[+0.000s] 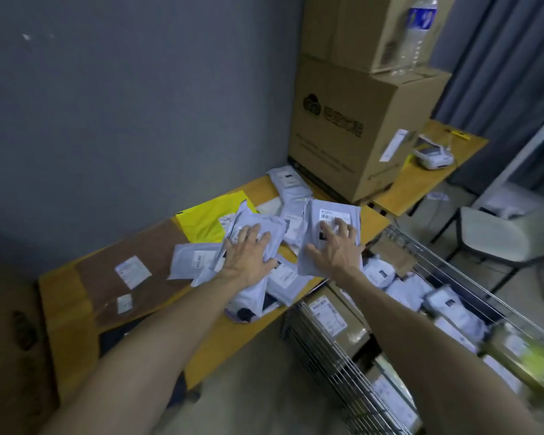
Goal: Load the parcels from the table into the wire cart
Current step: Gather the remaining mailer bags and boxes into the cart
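Several grey mailer parcels lie heaped on the yellow table (233,337). My left hand (248,255) lies on a crumpled grey parcel (264,227) in the heap, fingers spread and bent over it. My right hand (335,249) grips a flat grey parcel with a barcode label (330,211), tilted up at the table's right edge beside the wire cart (333,359). The cart stands to the right and holds several grey parcels (402,290) and boxes.
A yellow mailer (208,218) and a flat brown parcel (132,268) lie on the table's left part. Stacked cardboard boxes (352,127) with a water bottle (420,29) stand at the back. A chair (503,237) and a small side table (427,171) are at the right.
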